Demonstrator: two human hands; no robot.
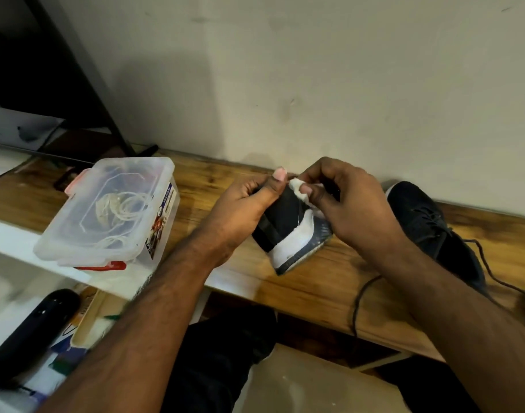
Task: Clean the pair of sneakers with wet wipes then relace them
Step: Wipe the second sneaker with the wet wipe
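Shoe (288, 231) gripped in your left hand (243, 210); right hand (353, 204) pinches wipe (298, 190): rub heel collar firmly, keep shoe steady.

Centre frame: left hand (243, 207) grips a dark sneaker (288, 231) | right hand (344, 201) presses a white wipe (298, 189) to it | second sneaker (428, 225) at right on wooden table (314, 281) | clear plastic box (106, 213) at left

A clear plastic box (106, 216) with red clips rests on the wooden desk (329, 281), near a black cable (358, 299).
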